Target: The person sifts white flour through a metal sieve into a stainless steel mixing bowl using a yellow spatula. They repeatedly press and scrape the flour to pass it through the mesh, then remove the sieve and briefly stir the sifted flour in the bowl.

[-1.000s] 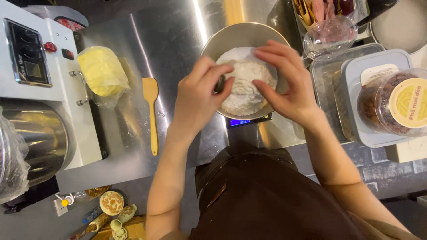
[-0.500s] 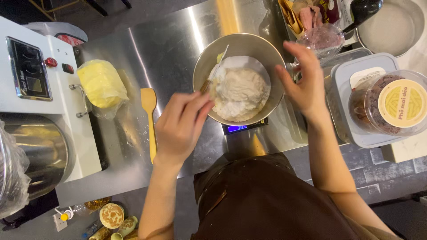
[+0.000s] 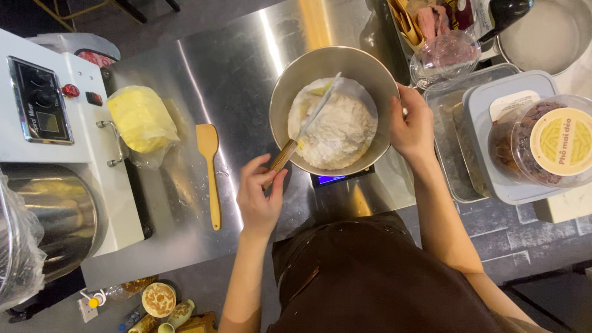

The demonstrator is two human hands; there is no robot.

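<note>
The left hand (image 3: pixel 259 194) was closed around the wooden handle of a spatula (image 3: pixel 306 126), fingers pinched together on the handle's end just outside the rim of the steel mixing bowl (image 3: pixel 290 83). The right hand (image 3: pixel 410 126) was clamped on the bowl's opposite rim, thumb and fingers wrapped over the edge. The bowl sat on a small scale (image 3: pixel 336 179) on the steel worktop (image 3: pixel 234 74), and held a mound of white flour (image 3: pixel 339 129) with a bit of yellow showing at its edge.

The spatula's long axis ran on a diagonal — handle low and toward the person's left, blade pointing up and away to the right, its pale tip lying across the flour toward the far rim. The blade rested on or just in the mound; how deep it went could not be told.

To do this well, I judged the bowl should be kept steady on the scale by the right hand while the left worked the blade under the flour from the rim inward, with short, low strokes — a grip so far back on the handle gives reach but little force, and fast strokes would send flour over the edge.

A second wooden spatula (image 3: pixel 210 172) lay well apart on the worktop, beside a bagged block of yellow butter (image 3: pixel 140 120).
</note>
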